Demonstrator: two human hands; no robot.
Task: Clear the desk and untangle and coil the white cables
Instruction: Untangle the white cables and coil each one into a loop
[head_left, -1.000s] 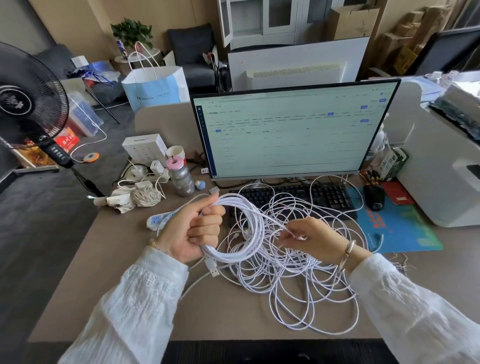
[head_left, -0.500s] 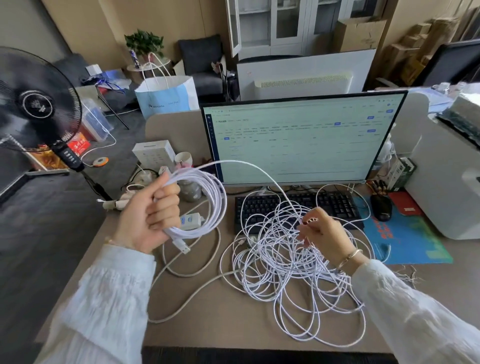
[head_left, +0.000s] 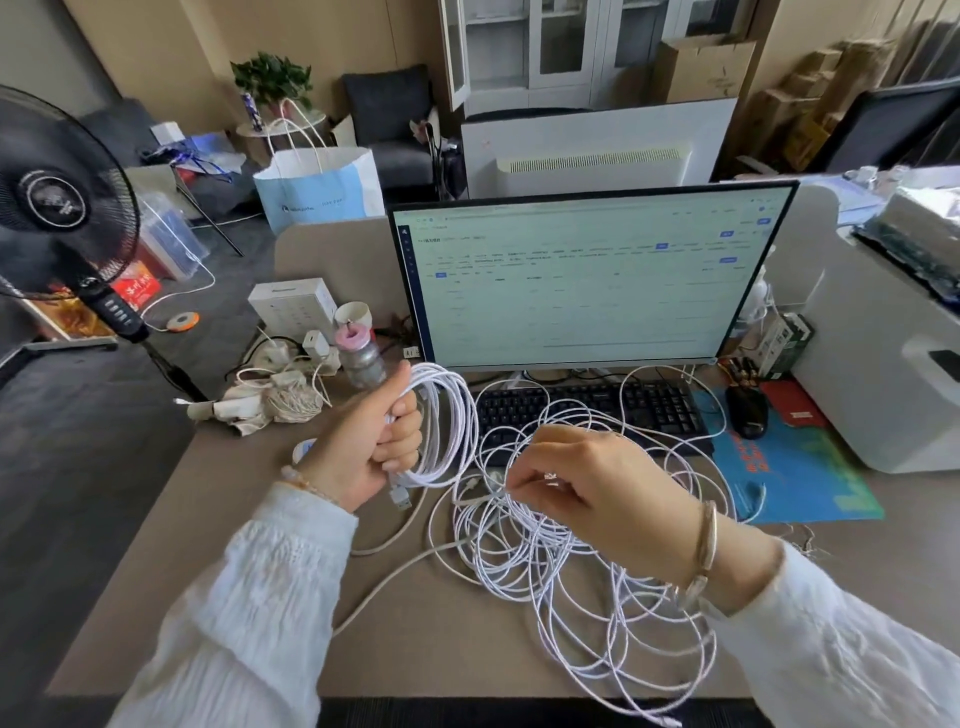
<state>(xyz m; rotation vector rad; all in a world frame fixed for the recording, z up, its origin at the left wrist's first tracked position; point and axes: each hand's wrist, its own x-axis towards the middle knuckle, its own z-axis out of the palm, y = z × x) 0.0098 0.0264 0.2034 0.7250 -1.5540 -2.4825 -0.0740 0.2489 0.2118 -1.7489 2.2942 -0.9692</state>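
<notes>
My left hand (head_left: 363, 441) grips a neat coil of white cable (head_left: 448, 423) held up above the desk, its USB plug hanging below the fist. A loose tangle of white cables (head_left: 582, 566) sprawls over the desk (head_left: 249, 551) in front of the keyboard. My right hand (head_left: 582, 493) hovers over the tangle and pinches one thin strand near its left side. A thicker white lead trails from under the tangle toward the desk's front left.
A monitor (head_left: 587, 275) and black keyboard (head_left: 597, 410) stand behind the tangle. Right of them lie a mouse (head_left: 746, 413) on a blue mat and a white printer (head_left: 883, 364). At back left sit a bottle (head_left: 358, 358), a white box and bundled cords. A fan (head_left: 57, 202) stands left.
My left hand has carried the coil back down toward the tangle after lifting it left. My right hand has shifted left and pinches a strand lower in the pile.
</notes>
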